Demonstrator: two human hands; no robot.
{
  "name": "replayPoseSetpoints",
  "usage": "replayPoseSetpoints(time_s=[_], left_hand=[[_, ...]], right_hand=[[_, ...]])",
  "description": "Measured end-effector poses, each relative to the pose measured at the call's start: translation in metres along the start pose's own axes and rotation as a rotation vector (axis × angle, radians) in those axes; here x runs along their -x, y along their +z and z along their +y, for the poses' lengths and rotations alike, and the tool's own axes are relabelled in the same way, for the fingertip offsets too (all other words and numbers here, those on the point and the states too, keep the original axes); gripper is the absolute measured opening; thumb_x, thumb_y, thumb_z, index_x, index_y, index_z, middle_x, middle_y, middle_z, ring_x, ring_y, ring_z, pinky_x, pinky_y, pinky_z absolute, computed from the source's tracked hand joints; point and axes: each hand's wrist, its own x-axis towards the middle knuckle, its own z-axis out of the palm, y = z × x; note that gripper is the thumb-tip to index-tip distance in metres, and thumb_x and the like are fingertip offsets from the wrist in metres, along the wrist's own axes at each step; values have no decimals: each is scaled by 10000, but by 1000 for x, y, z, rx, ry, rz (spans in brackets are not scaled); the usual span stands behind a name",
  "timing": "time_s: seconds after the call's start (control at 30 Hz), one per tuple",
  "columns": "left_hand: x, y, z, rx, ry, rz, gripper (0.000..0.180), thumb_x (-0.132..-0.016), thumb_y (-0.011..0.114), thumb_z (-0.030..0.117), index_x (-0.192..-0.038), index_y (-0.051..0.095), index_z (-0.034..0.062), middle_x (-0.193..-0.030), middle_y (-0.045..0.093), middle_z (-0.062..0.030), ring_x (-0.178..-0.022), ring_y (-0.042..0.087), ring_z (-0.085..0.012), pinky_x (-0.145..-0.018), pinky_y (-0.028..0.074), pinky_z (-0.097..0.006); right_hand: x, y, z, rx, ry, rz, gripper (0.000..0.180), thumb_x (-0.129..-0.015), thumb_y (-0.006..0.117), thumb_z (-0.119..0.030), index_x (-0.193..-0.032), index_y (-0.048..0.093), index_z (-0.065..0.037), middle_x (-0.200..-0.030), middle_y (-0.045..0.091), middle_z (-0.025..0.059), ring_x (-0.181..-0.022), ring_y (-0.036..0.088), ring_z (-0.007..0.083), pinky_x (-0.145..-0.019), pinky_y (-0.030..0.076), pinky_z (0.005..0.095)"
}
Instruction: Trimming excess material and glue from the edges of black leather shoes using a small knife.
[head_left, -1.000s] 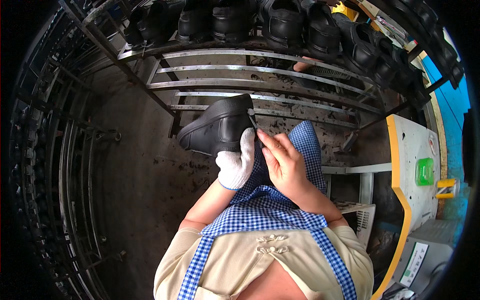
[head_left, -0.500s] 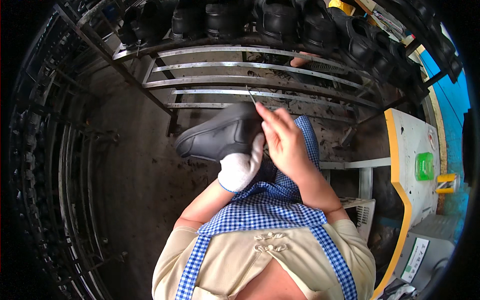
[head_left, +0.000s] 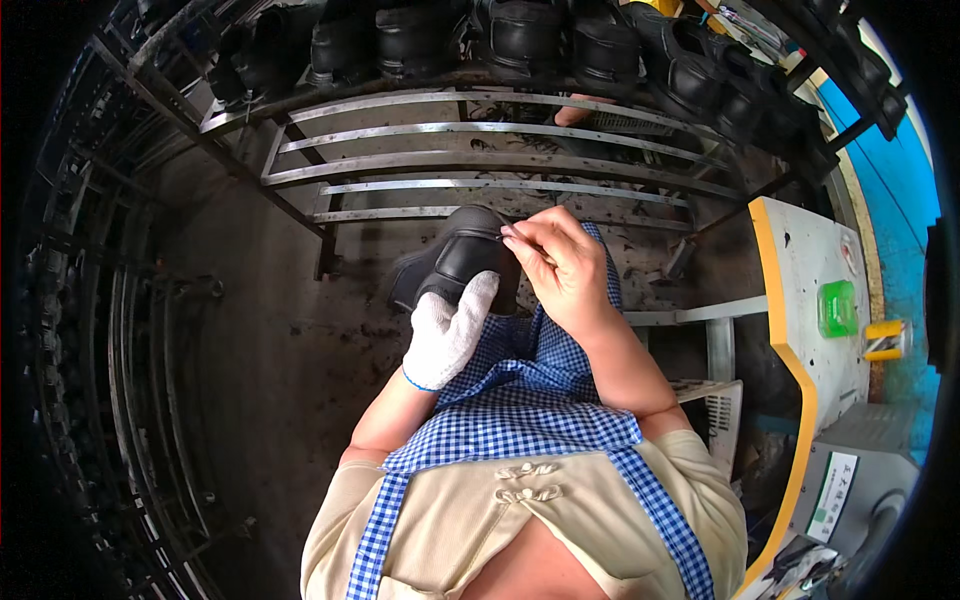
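My left hand [head_left: 440,340], in a white knit glove, grips a black shoe [head_left: 468,258] above my lap, thumb laid along its side. The shoe's rounded end points away from me, and its lower part is partly hidden by the glove. At its right edge my bare right hand [head_left: 565,265] is closed in a pinch, fingertips touching or very near the seam between sole and upper. Only a small dark bit of the thin metal tool [head_left: 506,236] shows at those fingertips; the rest is hidden.
Ahead stands a metal rack [head_left: 500,160] with several black shoes [head_left: 520,40] on top. Part of a person [head_left: 583,108] shows behind its bars. More racks [head_left: 130,330] line the left. At right is a white table [head_left: 800,260] with yellow edging, bearing a green container [head_left: 837,308].
The shoe has turned from pointing left to standing more end-on, away from me. My left hand has shifted left and down its side. The tool's tip, sticking up before, is now brought down to the shoe.
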Motion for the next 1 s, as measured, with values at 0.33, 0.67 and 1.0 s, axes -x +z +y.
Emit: replayPoseSetpoints(time_s=[0.33, 0.67, 1.0], left_hand=[[-3, -12, 13, 192, -62, 104, 283, -958, 534, 97, -1216, 565, -17, -1104, 627, -69, -988, 584, -143, -870, 466, -280], [-3, -14, 15, -753, 438, -409, 284, -822, 671, 148, -1083, 641, 43, -911, 658, -137, -794, 653, -279, -691, 524, -341], [-3, -27, 41, -882, 449, -565, 402, -740, 741, 324, -983, 672, 12, -929, 640, -165, -857, 633, -342, -699, 513, -395]], right_hand=[[15, -24, 7, -720, 494, -96, 55, -893, 649, -61, -906, 602, -37, -797, 497, -45, -659, 439, 28, -560, 370, 176], [41, -33, 44, -736, 678, -420, 624, -838, 724, -380, -1280, 474, -17, -1122, 577, 88, -967, 587, 167, -851, 474, 271], [66, -20, 46, -873, 1116, -247, 715, -819, 671, -354, -1392, 384, -37, -1211, 555, 78, -1064, 562, 161, -788, 494, 248]])
